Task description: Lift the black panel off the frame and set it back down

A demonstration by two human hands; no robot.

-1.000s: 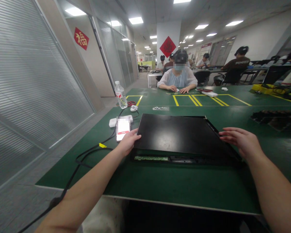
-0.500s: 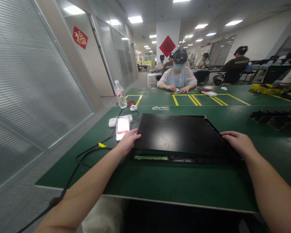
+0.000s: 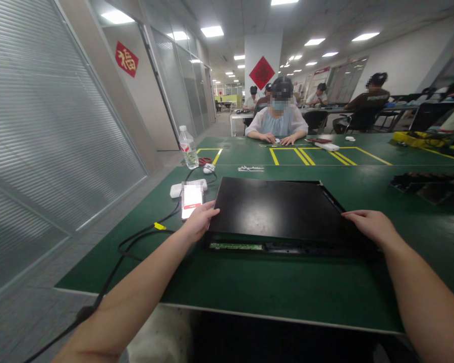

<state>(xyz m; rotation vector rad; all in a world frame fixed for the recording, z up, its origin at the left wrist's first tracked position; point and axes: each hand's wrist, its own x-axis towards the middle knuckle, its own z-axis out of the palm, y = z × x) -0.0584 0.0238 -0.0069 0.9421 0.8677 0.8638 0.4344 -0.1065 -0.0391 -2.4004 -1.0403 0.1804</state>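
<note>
So there's this big flat black panel (image 3: 272,206) lying on the green counter (image 3: 280,287), right in front of the person, sitting over a black frame (image 3: 306,248) that pokes out along the near side, with 1 strip of green circuit board (image 3: 236,247) showing. The left hand (image 3: 206,217) is pinched on the panel's left edge, thumb on top. The right hand (image 3: 353,218) is over at the right edge, fingers drawn close together, but can't tell whether it's got the panel, the frame or just contact. Just beside the left hand there's a lit phone (image 3: 192,201), with a clear bottle (image 3: 189,151) farther back. 1 co-worker (image 3: 278,121) sits across, both hands on the surface.
</note>
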